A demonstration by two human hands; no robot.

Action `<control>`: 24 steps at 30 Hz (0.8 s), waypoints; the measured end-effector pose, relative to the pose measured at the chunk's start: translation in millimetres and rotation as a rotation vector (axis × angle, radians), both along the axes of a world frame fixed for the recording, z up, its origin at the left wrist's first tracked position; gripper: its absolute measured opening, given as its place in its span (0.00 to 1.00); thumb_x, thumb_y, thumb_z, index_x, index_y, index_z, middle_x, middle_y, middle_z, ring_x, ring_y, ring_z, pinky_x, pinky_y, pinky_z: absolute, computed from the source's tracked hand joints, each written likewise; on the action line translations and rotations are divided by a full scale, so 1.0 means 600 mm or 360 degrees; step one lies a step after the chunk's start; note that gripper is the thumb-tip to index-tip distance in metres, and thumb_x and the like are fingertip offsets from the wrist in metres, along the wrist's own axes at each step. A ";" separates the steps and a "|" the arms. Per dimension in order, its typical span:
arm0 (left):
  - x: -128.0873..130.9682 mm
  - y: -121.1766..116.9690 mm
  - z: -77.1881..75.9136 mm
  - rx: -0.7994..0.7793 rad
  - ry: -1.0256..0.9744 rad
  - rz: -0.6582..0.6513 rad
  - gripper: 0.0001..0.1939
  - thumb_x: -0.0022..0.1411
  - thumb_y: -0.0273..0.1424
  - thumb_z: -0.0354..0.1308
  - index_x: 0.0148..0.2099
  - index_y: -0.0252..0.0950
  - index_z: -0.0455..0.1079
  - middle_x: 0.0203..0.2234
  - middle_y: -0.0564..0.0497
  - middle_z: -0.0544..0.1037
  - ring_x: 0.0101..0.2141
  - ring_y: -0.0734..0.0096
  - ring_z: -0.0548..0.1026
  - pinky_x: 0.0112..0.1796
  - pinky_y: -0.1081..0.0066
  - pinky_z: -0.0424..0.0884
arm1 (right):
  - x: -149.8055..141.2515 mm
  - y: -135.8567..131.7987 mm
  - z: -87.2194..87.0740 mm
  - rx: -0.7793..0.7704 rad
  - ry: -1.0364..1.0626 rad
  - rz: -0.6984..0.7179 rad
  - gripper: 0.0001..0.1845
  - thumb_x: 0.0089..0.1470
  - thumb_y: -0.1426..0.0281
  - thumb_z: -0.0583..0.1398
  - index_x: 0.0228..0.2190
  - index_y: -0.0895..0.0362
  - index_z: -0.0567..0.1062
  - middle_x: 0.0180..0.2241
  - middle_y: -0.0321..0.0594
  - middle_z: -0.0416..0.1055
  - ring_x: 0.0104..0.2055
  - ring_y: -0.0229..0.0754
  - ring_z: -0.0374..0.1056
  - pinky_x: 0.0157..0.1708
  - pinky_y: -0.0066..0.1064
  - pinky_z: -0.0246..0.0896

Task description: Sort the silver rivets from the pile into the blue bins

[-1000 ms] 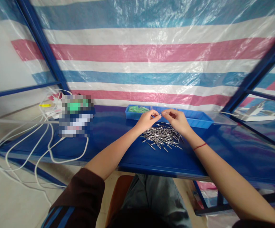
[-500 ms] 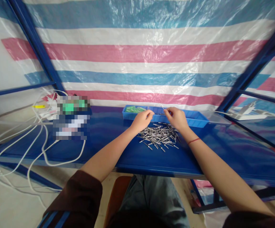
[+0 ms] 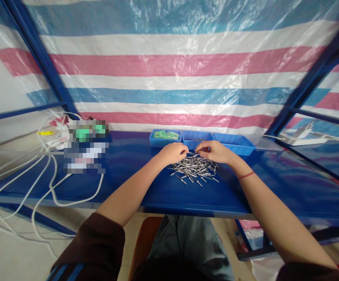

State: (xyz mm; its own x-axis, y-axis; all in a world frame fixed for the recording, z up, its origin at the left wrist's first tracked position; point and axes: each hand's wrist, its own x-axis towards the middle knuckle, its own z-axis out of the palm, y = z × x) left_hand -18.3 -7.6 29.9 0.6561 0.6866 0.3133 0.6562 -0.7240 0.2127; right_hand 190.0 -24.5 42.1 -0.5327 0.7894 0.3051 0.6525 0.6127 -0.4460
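A loose pile of silver blind rivets (image 3: pixel 194 170) lies on the blue tabletop. My left hand (image 3: pixel 174 153) is at the pile's far left edge, its fingers curled together; what they hold, if anything, is too small to make out. Opposite it, my right hand (image 3: pixel 214 151) reaches down to the far right of the pile with thumb and fingers pinched at the rivets. Its fingertips are partly hidden. Just behind both hands stands a blue divided bin (image 3: pixel 234 148). Green packets (image 3: pixel 166 135) fill its left compartment, and some rivets (image 3: pixel 197 139) lie in the middle one.
White cables (image 3: pixel 55 195) loop over the left of the blue table (image 3: pixel 163 199), beside blurred-out items (image 3: pixel 86 156). Blue frame posts (image 3: pixel 307 74) rise at both sides. A striped plastic sheet (image 3: pixel 169 64) hangs behind. On the right is a white power strip (image 3: pixel 310 138).
My right hand has come back from over the bin's middle compartment, where it held a thin rivet, down to the pile. My left hand has lowered slightly and stays by the pile.
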 end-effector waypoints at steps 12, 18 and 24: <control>-0.010 -0.002 0.007 -0.0152 0.0092 -0.0012 0.13 0.57 0.28 0.51 0.39 0.39 0.77 0.37 0.49 0.79 0.38 0.65 0.75 0.41 0.70 0.68 | -0.032 -0.006 -0.016 0.0054 -0.0257 0.0172 0.11 0.49 0.73 0.57 0.32 0.56 0.79 0.30 0.39 0.74 0.30 0.37 0.66 0.34 0.30 0.58; -0.012 -0.003 0.006 -0.0197 0.0139 -0.0084 0.12 0.54 0.28 0.53 0.37 0.38 0.77 0.34 0.50 0.79 0.34 0.68 0.74 0.36 0.72 0.67 | -0.034 -0.008 -0.015 0.0055 -0.0262 0.0229 0.14 0.45 0.81 0.55 0.30 0.58 0.78 0.30 0.41 0.74 0.32 0.39 0.67 0.36 0.30 0.59; -0.012 -0.007 0.006 -0.0245 0.0101 -0.0106 0.11 0.54 0.34 0.56 0.36 0.39 0.78 0.32 0.49 0.76 0.31 0.69 0.73 0.34 0.72 0.66 | -0.037 -0.009 -0.018 0.0077 -0.0329 0.0206 0.11 0.48 0.77 0.56 0.30 0.57 0.79 0.30 0.41 0.73 0.32 0.40 0.67 0.34 0.30 0.58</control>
State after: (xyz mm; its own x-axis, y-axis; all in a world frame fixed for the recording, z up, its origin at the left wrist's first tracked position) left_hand -25.6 -11.5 33.3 0.7168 0.6777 0.1640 0.6236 -0.7283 0.2842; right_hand 168.0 -29.7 31.3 -0.6834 0.6977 0.2149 0.6415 0.7144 -0.2793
